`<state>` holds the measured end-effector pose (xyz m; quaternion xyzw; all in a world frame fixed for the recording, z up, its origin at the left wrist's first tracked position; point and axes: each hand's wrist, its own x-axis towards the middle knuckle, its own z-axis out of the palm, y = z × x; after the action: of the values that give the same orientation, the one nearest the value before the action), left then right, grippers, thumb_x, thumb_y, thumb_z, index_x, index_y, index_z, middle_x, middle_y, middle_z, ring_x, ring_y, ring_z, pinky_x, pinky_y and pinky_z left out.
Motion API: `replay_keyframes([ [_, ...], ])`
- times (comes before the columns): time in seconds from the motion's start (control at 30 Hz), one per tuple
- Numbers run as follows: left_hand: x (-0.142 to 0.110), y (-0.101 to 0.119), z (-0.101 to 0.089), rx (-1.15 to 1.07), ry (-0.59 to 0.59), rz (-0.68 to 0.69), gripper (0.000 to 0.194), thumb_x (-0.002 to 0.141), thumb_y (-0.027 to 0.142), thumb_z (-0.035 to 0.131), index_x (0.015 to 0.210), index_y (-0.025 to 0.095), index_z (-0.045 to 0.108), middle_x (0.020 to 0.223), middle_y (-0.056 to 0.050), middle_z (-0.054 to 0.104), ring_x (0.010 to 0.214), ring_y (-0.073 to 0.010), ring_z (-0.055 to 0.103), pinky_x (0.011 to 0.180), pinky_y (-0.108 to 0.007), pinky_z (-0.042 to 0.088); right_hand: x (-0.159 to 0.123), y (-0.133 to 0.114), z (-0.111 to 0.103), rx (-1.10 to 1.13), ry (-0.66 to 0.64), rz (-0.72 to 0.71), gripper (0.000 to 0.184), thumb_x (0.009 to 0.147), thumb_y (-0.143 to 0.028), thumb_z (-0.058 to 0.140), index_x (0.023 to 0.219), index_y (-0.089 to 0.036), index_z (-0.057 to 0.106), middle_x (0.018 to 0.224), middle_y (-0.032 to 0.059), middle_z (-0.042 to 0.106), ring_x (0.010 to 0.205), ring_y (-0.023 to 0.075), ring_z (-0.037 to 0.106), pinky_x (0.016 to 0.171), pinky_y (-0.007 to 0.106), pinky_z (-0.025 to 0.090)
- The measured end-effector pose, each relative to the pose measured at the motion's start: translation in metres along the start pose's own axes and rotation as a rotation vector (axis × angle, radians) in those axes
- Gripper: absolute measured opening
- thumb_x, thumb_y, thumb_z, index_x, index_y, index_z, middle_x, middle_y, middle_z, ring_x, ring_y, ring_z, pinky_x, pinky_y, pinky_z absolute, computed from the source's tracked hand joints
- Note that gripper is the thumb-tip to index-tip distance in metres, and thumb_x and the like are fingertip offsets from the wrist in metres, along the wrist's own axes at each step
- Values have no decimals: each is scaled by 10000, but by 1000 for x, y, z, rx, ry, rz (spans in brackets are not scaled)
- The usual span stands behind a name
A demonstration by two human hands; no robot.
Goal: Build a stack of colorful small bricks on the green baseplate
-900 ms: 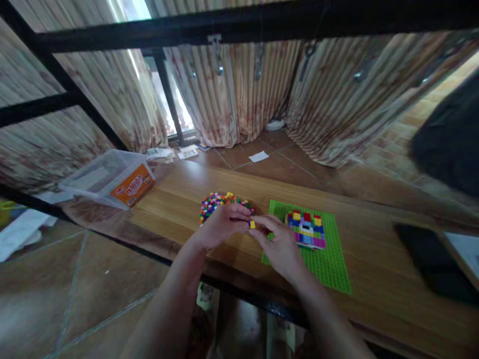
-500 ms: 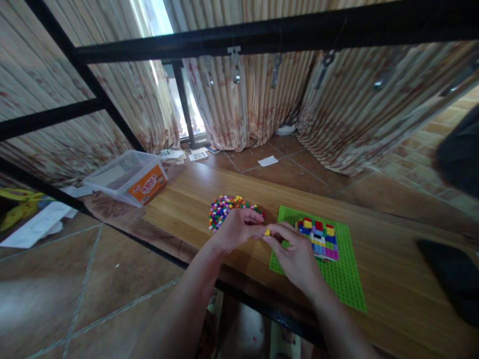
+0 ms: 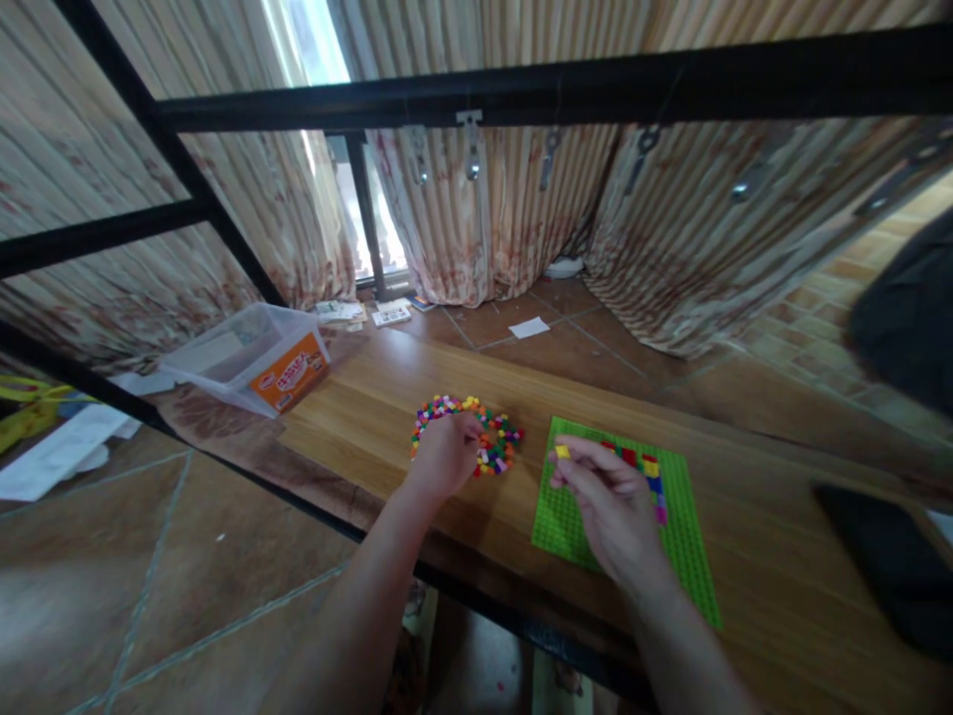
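My right hand pinches a small yellow toy brick between thumb and fingers. It hovers over the green baseplate. Behind those fingers, partly covered, is a block of coloured bricks fixed on the plate, with red, yellow, blue and pink showing. My left hand is at the heap of small loose bricks, its fingers curled together over the middle. Whatever its fingertips hold, if anything, is hidden.
The wooden bench carries the bricks, plate and a dark flat object at right. A clear plastic bin with an orange label stands at the left end. A black metal bar crosses in front of the curtains.
My hands have moved apart. The right hand has carried the yellow brick rightward over the baseplate, while the left hand has gone back to the loose bricks.
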<state>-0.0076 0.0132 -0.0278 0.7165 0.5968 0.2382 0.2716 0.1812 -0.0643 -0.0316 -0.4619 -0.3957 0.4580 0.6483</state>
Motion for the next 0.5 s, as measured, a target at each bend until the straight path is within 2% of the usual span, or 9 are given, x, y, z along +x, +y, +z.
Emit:
replay_keyframes([
  [0.1,0,3,0,185,-29,27,273,789,48,521,884,188,735,894,-44,765,861,-184,690,802,-277,493,2,-10,-7,-10,30,-1,202,747,-324,800,941,-268,790,768,3,736,613,116,620,596,264,518],
  [0.17,-1,6,-1,264,-53,18,276,806,58,520,918,186,736,904,-54,763,884,-194,690,813,-281,481,6,-17,-19,-31,65,-31,211,780,-338,780,978,-265,779,798,12,747,617,117,628,590,264,520],
  [0.27,0,10,-3,343,-84,-23,272,825,78,528,958,187,739,895,-62,759,891,-205,691,823,-289,470,13,-31,-49,-88,162,-127,217,817,-349,751,1011,-250,754,826,19,753,633,121,637,629,283,546],
  [0.37,1,12,-4,411,-100,-47,240,841,106,541,945,188,741,885,-69,754,892,-210,692,820,-287,461,21,-43,-85,-255,317,-202,234,807,-376,755,986,-227,732,819,25,755,627,126,647,627,283,555],
  [0.43,2,12,-4,450,-96,-49,211,849,132,551,926,191,738,893,-71,755,899,-212,692,804,-282,456,23,-46,-105,-359,377,-179,282,787,-429,765,965,-216,720,818,35,757,636,139,659,624,296,564],
  [0.5,4,12,-5,481,-90,-54,190,856,158,553,904,194,733,895,-71,759,895,-214,693,778,-279,450,24,-44,-118,-422,382,-134,343,760,-495,772,942,-212,708,811,44,757,673,162,679,645,320,574],
])
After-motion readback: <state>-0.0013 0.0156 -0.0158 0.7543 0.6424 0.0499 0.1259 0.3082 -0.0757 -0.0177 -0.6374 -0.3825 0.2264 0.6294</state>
